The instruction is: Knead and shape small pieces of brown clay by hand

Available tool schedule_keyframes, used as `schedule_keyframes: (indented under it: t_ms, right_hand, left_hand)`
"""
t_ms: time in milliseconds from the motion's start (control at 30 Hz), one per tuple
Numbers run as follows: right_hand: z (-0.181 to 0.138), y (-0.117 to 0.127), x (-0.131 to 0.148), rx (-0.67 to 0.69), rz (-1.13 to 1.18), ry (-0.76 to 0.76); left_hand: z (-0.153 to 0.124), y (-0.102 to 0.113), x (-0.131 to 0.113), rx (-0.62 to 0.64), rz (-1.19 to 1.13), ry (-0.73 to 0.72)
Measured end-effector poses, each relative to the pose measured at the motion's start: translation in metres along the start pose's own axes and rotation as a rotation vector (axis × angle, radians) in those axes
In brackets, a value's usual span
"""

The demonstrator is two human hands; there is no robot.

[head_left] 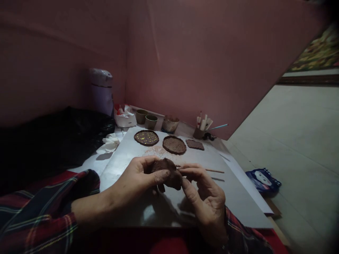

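Note:
A dark brown lump of clay [172,176] is held up over the board between both hands. My left hand [143,178] grips it from the left, with the thumb across its front. At its right edge, my right hand [203,194] pinches the clay between thumb and fingers. Beyond the hands lie a round brown clay disc with a raised rim [174,145], a similar disc dotted with yellow [146,138] and a small rectangular clay slab [195,144]. A thin wooden stick [215,171] rests just past my right hand.
Along the back stand two cups [151,122], a stained glass jar [170,124] and a holder with tools [202,128]. On the left are a tissue pack [125,118], crumpled tissue [109,143], a black plastic bag [60,137] and a lilac container [102,91]. A blue pouch [263,180] lies right.

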State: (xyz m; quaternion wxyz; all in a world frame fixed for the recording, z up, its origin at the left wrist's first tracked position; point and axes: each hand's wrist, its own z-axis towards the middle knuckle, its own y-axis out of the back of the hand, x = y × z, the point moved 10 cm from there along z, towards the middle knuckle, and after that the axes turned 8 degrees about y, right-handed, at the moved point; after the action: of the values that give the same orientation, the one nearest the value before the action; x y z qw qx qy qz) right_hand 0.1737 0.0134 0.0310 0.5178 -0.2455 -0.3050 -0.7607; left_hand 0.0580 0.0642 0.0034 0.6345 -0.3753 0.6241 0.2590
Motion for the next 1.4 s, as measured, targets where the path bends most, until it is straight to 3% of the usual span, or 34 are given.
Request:
schedule_keyframes:
  t_ms: [200,767,1033,1400]
  right_hand:
    - [-0.001,0.001,-0.002,-0.018,0.006,-0.018]
    - [-0.001,0.005,-0.007,-0.069,-0.029,0.018]
    - [-0.006,0.011,-0.013,-0.113,0.009,-0.014]
    - [0.0,0.0,0.002,-0.007,-0.086,0.072]
  left_hand:
    - [0.001,-0.004,0.0,0.062,-0.019,-0.022]
    - [0.001,0.005,0.013,-0.042,-0.059,0.07]
    - [0.002,-0.002,0.004,0.04,-0.144,0.006]
    - [0.003,-0.008,0.02,0.086,-0.066,0.086]
